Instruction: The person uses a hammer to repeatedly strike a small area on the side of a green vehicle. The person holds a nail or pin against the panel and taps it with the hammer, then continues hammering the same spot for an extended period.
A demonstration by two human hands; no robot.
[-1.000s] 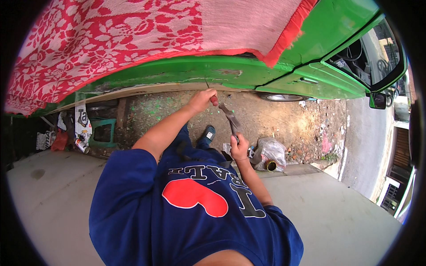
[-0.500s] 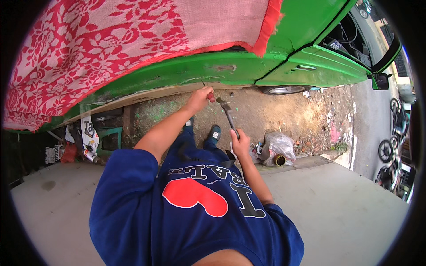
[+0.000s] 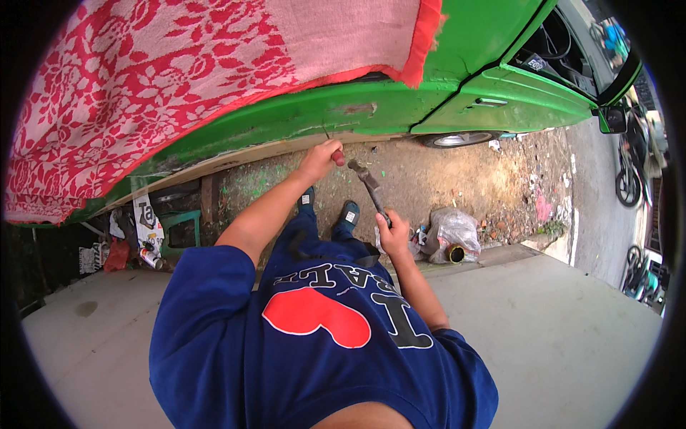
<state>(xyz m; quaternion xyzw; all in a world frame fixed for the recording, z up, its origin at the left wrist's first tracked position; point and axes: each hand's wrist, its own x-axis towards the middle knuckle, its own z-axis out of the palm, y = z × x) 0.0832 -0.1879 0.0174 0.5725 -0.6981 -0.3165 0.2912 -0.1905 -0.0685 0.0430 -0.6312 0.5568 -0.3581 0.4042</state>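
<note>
My left hand is closed around a screwdriver with a red handle. Its thin shaft points up to the lower edge of the green vehicle body, where the paint is chipped and scraped. My right hand grips the dark handle of a hammer. The hammer's head is close to the butt of the red handle, with a small gap between them. A red and pink floral cloth is draped over the vehicle's side above my left arm.
A clear plastic bag and an open can lie right of my feet. A green plastic stool and clutter stand at the left. Behind me is a grey surface. The vehicle's wheel and a road with motorbikes are at the right.
My right hand and the hammer have shifted slightly right and back toward me. The left hand stays at the vehicle's edge with the screwdriver. Motorbikes on the road appear in different places.
</note>
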